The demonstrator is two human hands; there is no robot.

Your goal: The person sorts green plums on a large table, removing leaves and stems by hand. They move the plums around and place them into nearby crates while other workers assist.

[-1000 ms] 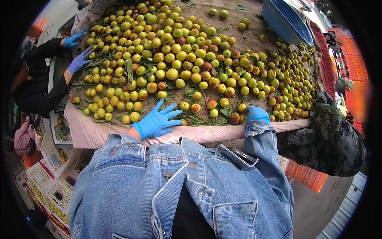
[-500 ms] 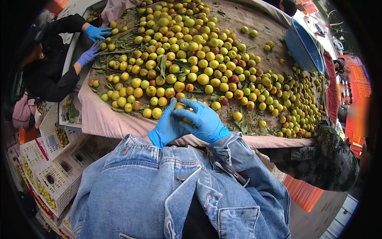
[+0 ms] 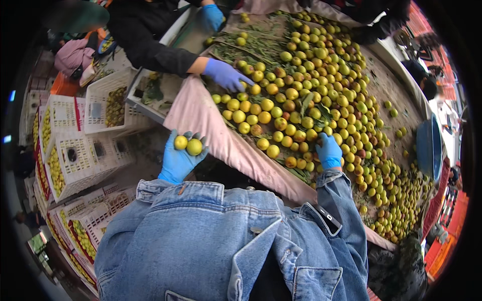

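Observation:
My left hand (image 3: 182,161), in a blue glove, cradles two round yellow-green fruits (image 3: 194,147) palm up, left of the pink cloth edge (image 3: 193,113). Its fingers curl up around them. My right hand (image 3: 329,151), also blue-gloved, is on the spread of yellow, green and reddish fruit (image 3: 343,103), with its fingers bent among them; what they grip, if anything, is hidden. Leaves and stems lie between the fruit on the cloth-covered table.
Another person's purple-gloved hand (image 3: 225,74) reaches onto the fruit from upper left, a blue-gloved one (image 3: 213,17) above it. White crates (image 3: 75,160) of fruit are stacked at left. A blue basin (image 3: 428,145) sits at right. A camouflage sleeve (image 3: 409,266) is at lower right.
My view has swung left toward the crates. My hands, together at the fruit half a second ago, have parted; my left, open earlier, holds two fruits away from the pile.

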